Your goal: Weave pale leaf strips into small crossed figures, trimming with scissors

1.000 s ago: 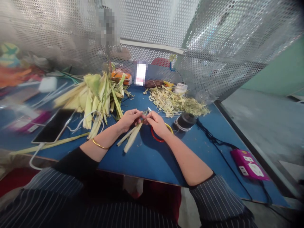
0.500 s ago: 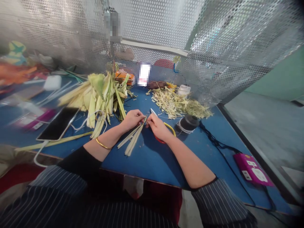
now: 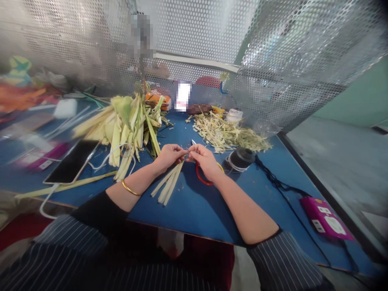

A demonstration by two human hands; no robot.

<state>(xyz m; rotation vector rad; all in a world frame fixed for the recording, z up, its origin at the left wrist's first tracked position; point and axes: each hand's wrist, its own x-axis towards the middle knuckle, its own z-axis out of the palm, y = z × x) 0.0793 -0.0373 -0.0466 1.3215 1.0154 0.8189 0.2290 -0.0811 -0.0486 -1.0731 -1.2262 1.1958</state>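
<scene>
Even light — left edge blurred

Craft workshop, blue worktable (image 3: 200,206), husk scraps (image 3: 218,131), thread spool (image 3: 240,159)

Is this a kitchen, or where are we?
It looks more like a craft workspace, maybe a small workshop: a pile of dry husk-like leaves, a big spool of dark thread and scissors are on the blue table.

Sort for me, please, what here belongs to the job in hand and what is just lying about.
Likely the job's: corn-husk strips at left hand, husk pile, scissors beneath right hand, black spool.

Apparently lying about: dark-screened smartphone, magenta power strip.
</scene>
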